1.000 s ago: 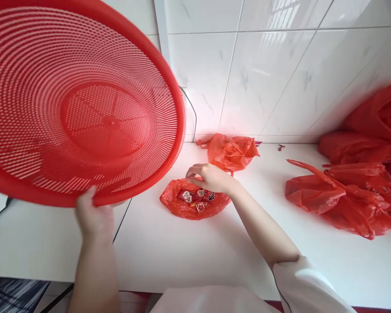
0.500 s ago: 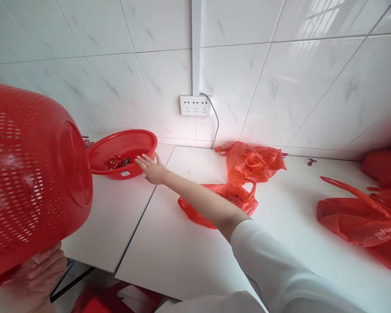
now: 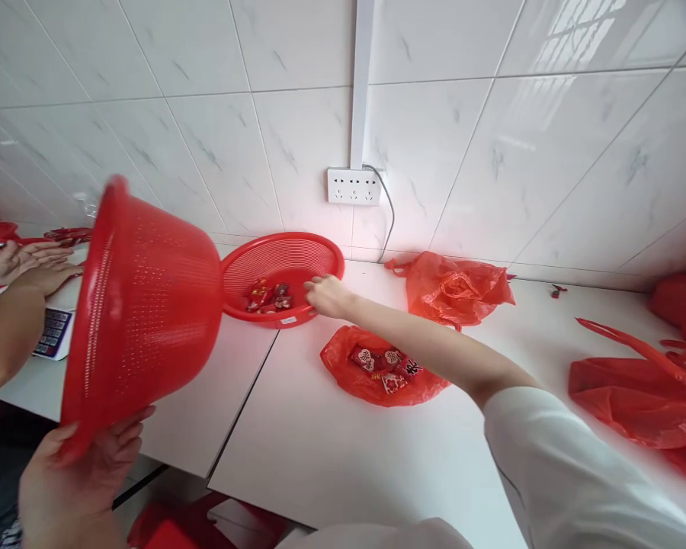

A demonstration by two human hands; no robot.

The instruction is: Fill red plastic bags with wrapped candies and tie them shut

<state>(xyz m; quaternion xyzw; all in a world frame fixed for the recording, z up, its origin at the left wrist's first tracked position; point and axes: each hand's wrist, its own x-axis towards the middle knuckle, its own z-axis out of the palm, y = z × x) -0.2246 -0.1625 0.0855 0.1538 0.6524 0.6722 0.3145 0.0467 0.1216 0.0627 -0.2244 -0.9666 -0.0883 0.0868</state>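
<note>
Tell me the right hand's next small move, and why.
Probably draw the small basket toward the open bag: the right hand curls over its near rim, candies lie inside, and the bag lies close by. The left hand holds the large basket tipped aside.

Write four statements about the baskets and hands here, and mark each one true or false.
1. The left hand holds the large basket by its rim. True.
2. The large basket stands flat on the counter. False: it is held tilted on edge, off the counter.
3. The right hand is at the small basket. True.
4. The small basket is empty. False: wrapped sweets lie in it.
</note>
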